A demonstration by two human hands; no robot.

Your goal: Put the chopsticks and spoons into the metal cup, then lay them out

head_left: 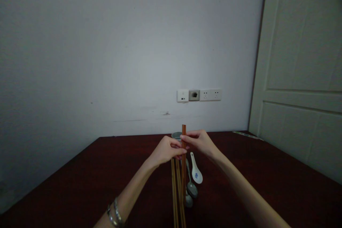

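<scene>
A pair of reddish-brown chopsticks [184, 171] stands upright, side by side, in front of me. My left hand [169, 149] pinches them around the middle from the left. Higher up, near their top ends, my right hand [199, 141] grips them between thumb and fingers. Several lighter wooden chopsticks [174, 188] lie lengthwise on the table just left of the held pair. To the right are a white spoon [197, 174] with a blue mark and a metal spoon [192, 189]. A second metal spoon [188, 201] is partly hidden behind the held pair.
A round grey-green container [176, 135] stands behind my hands, partly covered by them. The dark red table [112, 171] reaches the wall, which has sockets [210, 94]. A flat pale strip [248, 135] lies at the back right, near a white door [301, 131].
</scene>
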